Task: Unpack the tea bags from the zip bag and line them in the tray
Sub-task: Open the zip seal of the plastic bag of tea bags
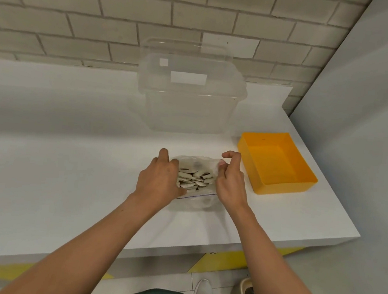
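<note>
A clear zip bag (196, 201) lies on the white counter, its zip strip towards me. Several pale tea bags (195, 178) are piled inside it. My left hand (160, 179) grips the bag's left side, fingers curled over the plastic. My right hand (230, 180) pinches the bag's right edge between thumb and fingers, index finger raised. The yellow tray (305, 183) stands to the right of the bag, with nothing in it.
A large clear plastic tub (187, 112) with its lid leaning behind it stands at the back by the tiled wall. The white counter (64, 168) ends in an edge at the front and at the right, just past the tray.
</note>
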Available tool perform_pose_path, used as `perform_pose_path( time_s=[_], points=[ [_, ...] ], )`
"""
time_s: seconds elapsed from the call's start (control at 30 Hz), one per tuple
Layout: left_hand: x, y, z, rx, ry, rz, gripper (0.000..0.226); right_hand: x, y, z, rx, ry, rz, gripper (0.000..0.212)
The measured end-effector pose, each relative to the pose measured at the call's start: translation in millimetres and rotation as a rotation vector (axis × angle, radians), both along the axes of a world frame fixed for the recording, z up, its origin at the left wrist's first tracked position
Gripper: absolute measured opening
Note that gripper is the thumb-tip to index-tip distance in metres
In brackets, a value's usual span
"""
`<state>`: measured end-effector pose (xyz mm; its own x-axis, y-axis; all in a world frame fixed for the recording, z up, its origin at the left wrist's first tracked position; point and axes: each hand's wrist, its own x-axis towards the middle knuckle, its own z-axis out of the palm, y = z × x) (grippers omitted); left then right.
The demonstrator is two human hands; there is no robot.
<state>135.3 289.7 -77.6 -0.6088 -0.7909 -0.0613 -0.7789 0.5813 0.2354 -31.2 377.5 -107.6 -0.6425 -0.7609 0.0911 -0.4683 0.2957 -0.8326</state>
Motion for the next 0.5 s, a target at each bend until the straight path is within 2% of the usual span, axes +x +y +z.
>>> perform_pose_path(
  time_s=[0.17, 0.27, 0.4, 0.43, 0.5],
  points=[
    [1, 0, -9, 0.069, 0.075, 0.012, 0.090, 0, -1, 0, -0.058, -0.010, -0.019, 0.005],
    [2, -4, -6, 0.120, 0.061, 0.070, 0.111, -7, -2, 2, -0.082, 0.098, -0.001, 0.018],
    [-1, -9, 0, 0.417, 0.160, 0.062, 0.118, -13, 1, 5, -0.059, 0.280, 0.131, 0.029],
    [-5, -10, 1, 0.490, 0.225, 0.060, 0.117, -15, 1, 7, -0.051, 0.305, 0.146, 0.029],
    [-13, -10, 3, 0.515, 0.354, 0.072, 0.113, -21, 1, 15, -0.055, 0.345, 0.140, 0.020]
  ],
)
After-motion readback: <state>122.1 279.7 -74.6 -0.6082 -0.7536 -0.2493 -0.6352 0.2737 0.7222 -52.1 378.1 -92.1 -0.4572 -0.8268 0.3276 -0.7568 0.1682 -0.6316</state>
